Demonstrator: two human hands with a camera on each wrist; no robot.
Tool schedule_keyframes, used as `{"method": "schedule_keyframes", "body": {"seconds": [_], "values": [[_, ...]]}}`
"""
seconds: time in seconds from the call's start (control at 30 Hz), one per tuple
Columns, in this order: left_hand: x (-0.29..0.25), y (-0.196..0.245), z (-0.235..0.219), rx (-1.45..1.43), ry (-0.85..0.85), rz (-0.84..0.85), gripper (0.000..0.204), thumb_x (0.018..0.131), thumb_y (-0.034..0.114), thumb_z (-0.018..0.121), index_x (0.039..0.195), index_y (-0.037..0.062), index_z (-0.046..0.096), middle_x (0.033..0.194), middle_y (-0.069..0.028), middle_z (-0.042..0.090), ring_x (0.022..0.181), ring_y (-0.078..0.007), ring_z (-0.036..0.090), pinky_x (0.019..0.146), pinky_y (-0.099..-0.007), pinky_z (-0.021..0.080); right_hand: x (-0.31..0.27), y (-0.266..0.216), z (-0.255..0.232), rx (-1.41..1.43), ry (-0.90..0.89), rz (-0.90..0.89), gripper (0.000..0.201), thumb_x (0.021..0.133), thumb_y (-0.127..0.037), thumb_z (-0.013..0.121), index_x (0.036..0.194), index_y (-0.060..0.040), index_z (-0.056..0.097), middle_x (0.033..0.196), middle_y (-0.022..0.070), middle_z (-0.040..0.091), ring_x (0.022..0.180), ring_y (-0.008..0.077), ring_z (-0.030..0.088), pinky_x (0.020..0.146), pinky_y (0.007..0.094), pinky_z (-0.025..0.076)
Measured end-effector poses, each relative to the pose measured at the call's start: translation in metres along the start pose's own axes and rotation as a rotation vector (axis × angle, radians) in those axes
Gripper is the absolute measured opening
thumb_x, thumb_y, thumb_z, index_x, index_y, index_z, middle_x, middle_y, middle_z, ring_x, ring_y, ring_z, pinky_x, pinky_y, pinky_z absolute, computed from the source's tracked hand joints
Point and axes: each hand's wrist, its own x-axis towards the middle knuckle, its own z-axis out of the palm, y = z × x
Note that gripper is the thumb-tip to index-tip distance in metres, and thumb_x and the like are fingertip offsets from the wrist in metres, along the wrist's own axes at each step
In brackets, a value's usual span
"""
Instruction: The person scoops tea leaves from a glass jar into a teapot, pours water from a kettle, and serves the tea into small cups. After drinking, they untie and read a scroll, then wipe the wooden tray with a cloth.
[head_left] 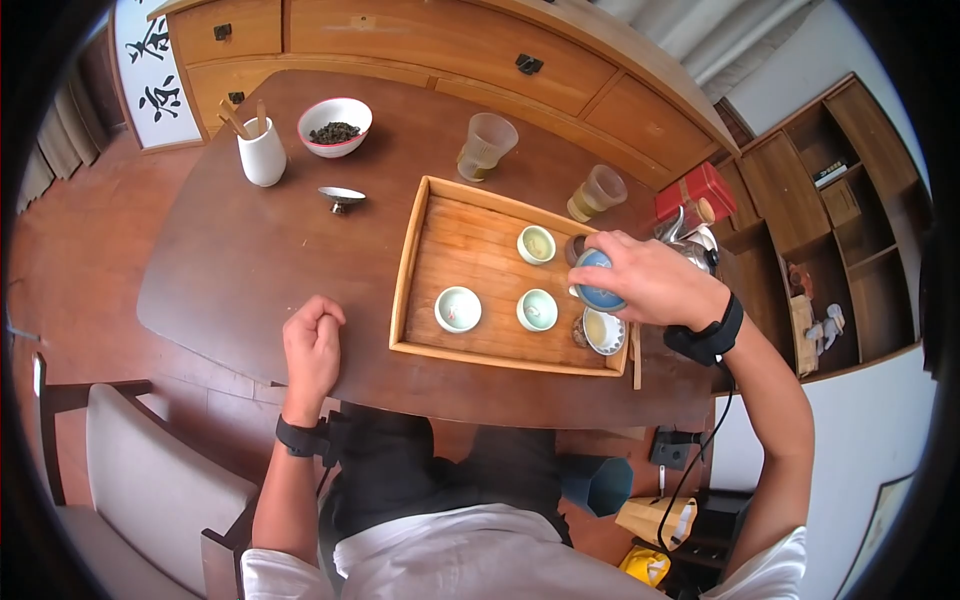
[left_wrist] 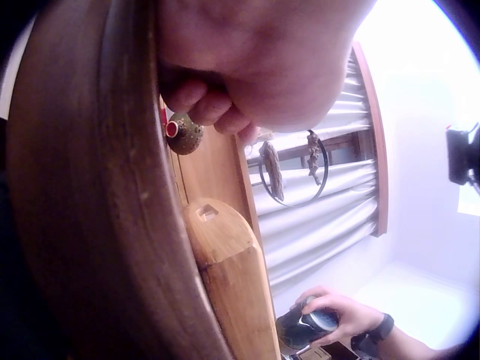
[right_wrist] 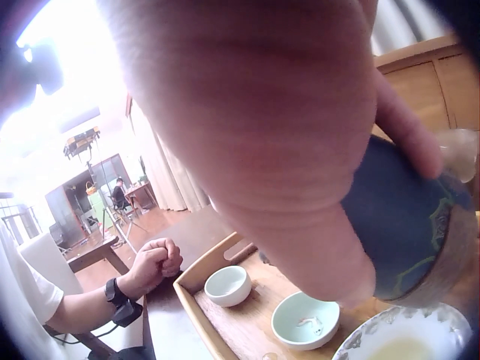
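My right hand (head_left: 650, 280) grips a blue tea vessel (right_wrist: 405, 225) with a brown rim, tilted over the right side of the wooden tray (head_left: 480, 355). Below it sits a patterned white bowl (head_left: 607, 345) with pale yellow tea inside. Three small pale green cups stand on the tray: a far cup (head_left: 537, 244) with yellowish tea, a near cup (head_left: 537, 310) and a left cup (head_left: 458, 310). Left of the tray, my left hand (head_left: 314, 345) rests at the table edge, fingers curled in and holding nothing. The vessel's far side is hidden by my right hand.
Behind the tray stand two glasses, a left glass (head_left: 487, 147) and a right glass (head_left: 597, 193). A bowl of tea leaves (head_left: 335, 128), a white tool holder (head_left: 262, 155) and a small metal strainer (head_left: 342, 197) are farther left. A metal kettle (head_left: 685, 236) stands beyond my right hand.
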Motion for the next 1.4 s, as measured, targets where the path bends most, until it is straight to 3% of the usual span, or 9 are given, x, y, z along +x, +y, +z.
{"method": "schedule_keyframes", "body": {"seconds": [0.5,0.6,0.7,1.4], "values": [[0.000,0.001,0.001,0.014,0.011,0.023,0.016,0.083,-0.004,0.044,0.076,-0.0009,0.058,0.062,-0.0065,0.051,0.059,-0.0130,0.050,0.057,-0.0283,0.040,0.014,-0.004,0.007,-0.100,-0.047,-0.036,0.061,0.064,-0.006,0.080,0.119,-0.0183,0.059,0.120,0.0142,0.053,0.107,0.0341,0.058,0.077,0.0396,0.058],[0.000,-0.001,0.003,-0.018,0.028,0.054,0.017,0.084,-0.004,0.045,0.073,0.0011,0.056,0.063,0.0028,0.047,0.060,-0.0060,0.041,0.053,-0.0241,0.032,0.015,-0.003,0.009,-0.103,-0.055,-0.036,0.061,0.064,-0.005,0.080,0.119,-0.0183,0.059,0.119,0.0140,0.053,0.107,0.0338,0.058,0.077,0.0397,0.058],[0.000,0.002,0.000,-0.003,0.009,0.021,0.016,0.083,-0.005,0.044,0.075,-0.0011,0.058,0.062,-0.0060,0.051,0.059,-0.0120,0.049,0.056,-0.0277,0.040,0.014,-0.004,0.008,-0.102,-0.052,-0.031,0.060,0.064,-0.004,0.079,0.119,-0.0178,0.059,0.118,0.0139,0.054,0.106,0.0337,0.058,0.076,0.0394,0.057],[0.001,-0.001,0.000,-0.017,-0.001,0.001,0.017,0.083,-0.004,0.044,0.075,-0.0006,0.058,0.062,-0.0058,0.050,0.058,-0.0118,0.048,0.056,-0.0278,0.039,0.015,-0.005,0.012,-0.180,-0.047,-0.025,0.051,0.064,-0.004,0.076,0.112,-0.0140,0.059,0.112,0.0141,0.055,0.103,0.0336,0.059,0.072,0.0384,0.057]]}}
